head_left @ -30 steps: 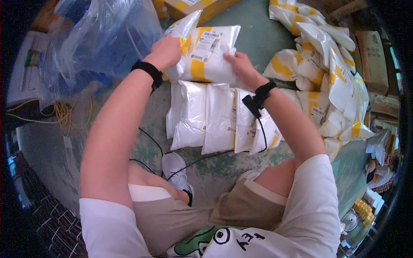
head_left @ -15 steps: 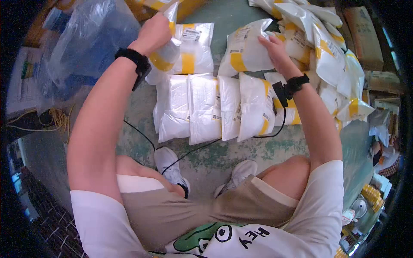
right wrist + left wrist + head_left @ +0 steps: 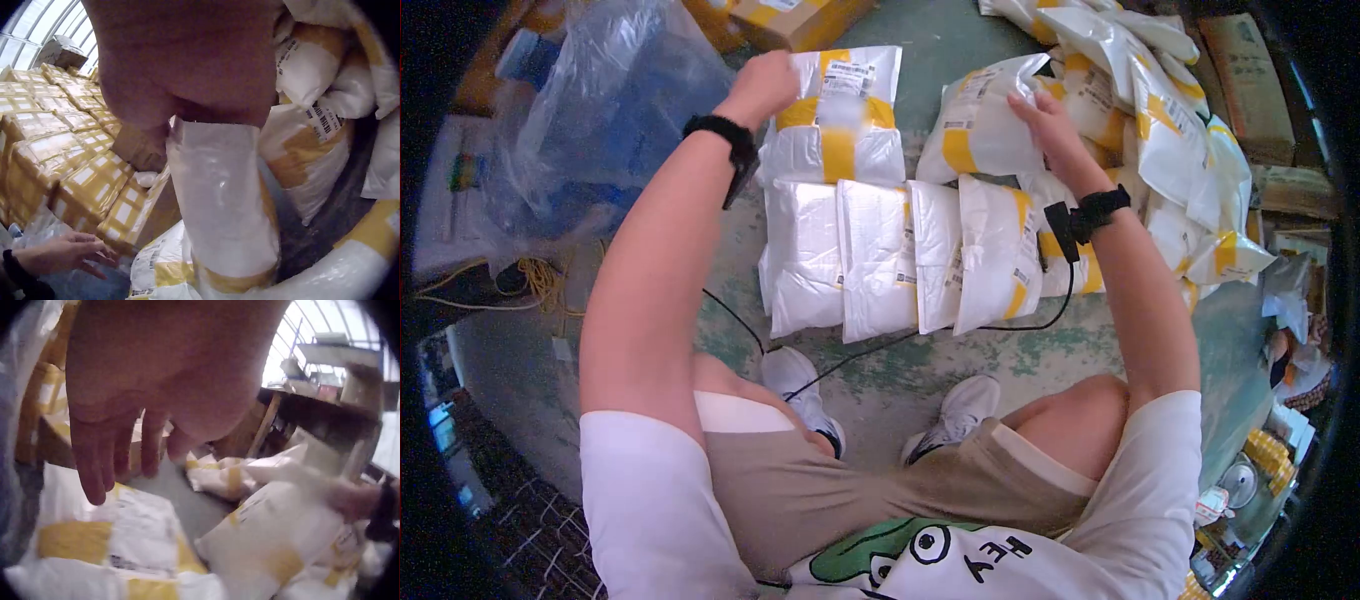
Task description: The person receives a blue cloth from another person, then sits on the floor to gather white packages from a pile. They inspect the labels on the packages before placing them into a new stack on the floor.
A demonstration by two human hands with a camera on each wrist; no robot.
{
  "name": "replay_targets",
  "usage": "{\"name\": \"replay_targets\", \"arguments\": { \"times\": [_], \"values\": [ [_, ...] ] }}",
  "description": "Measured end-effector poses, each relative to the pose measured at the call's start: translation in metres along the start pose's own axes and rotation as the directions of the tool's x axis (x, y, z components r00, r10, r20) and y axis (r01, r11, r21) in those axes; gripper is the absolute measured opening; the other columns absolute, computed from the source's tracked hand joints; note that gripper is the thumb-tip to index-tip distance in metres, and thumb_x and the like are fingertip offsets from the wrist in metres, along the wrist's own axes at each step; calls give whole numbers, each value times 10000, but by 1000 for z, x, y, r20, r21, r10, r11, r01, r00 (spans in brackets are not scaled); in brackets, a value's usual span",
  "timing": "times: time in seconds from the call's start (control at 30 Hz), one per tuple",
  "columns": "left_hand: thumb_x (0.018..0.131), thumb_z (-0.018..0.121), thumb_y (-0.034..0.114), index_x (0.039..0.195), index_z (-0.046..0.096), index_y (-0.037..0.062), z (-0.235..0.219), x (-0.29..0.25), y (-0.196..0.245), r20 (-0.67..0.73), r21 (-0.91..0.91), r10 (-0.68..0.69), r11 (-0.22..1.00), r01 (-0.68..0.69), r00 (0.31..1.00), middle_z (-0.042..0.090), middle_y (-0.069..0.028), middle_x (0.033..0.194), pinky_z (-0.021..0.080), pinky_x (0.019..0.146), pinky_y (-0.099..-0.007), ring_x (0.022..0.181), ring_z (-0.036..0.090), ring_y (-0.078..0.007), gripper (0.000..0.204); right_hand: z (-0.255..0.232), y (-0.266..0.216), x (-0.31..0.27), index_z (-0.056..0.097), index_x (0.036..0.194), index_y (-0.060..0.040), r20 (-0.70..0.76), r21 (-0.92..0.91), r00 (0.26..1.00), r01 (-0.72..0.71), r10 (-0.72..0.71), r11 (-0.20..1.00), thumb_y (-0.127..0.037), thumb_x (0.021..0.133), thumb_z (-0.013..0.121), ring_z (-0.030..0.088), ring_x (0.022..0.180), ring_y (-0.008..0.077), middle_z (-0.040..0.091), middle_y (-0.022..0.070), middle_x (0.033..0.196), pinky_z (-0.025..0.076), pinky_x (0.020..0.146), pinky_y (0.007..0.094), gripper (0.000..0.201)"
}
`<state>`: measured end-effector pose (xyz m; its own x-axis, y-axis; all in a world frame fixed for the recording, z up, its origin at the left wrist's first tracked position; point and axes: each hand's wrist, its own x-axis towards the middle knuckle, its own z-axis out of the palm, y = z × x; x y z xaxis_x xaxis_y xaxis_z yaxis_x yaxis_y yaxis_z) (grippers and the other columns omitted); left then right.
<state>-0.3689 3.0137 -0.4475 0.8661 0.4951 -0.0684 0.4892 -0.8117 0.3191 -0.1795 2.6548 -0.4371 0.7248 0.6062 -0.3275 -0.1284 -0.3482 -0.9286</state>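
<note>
Five parcels (image 3: 900,255) lined in row on floor (image 3: 960,365). Left hand (image 3: 762,85), fingers loosely hanging, over sixth parcel (image 3: 835,115) above row. Right hand (image 3: 1050,125) grips next parcel (image 3: 980,120). Heap (image 3: 1170,130) left: sorting looks early.

So there are two white poly mailer parcels in play. The taped parcel (image 3: 832,115) is flat, wrapped with yellow tape in a cross, shipping label facing up, lying on the floor right behind the row of white parcels, top edge by the left hand. The puffy parcel (image 3: 978,125) sits just to its right, also white with a yellow tape band and a label, tilted up on its edge under the right hand, leaning toward the heap of similar bags.
</note>
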Motion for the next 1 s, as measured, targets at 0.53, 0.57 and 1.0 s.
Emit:
{"name": "replay_targets", "arguments": {
  "times": [0.53, 0.57, 1.0],
  "values": [
    [699, 742, 106, 925, 664, -86, 82, -15, -105, 499, 99, -386, 915, 392, 776, 704, -193, 835, 547, 560, -417, 725, 704, -295, 307, 7, 17, -24, 576, 1217, -11, 40, -109, 992, -112, 117, 988, -264, 885, 673, 637, 934, 167, 667, 72, 1071, 507, 825, 319, 429],
    [706, 740, 114, 924, 657, -100, 87, -12, -106, 552, 30, -380, 899, 437, 743, 702, -195, 858, 547, 564, -420, 739, 704, -299, 317, 5, 20, -22, 579, 1215, -14, 54, -124, 994, -84, 91, 989, -254, 887, 674, 635, 942, 165, 665, 73, 1082, 506, 837, 319, 418],
    [783, 692, 198, 1140, 597, -113, 91, -9, -105, 477, -172, -326, 876, 450, 816, 656, -241, 1087, 546, 638, -452, 891, 681, -333, 482, 9, 26, -24, 640, 1148, 3, 45, -275, 986, -140, 158, 951, -356, 908, 631, 666, 866, 194, 694, 92, 1009, 522, 778, 338, 432]
  ]
}}
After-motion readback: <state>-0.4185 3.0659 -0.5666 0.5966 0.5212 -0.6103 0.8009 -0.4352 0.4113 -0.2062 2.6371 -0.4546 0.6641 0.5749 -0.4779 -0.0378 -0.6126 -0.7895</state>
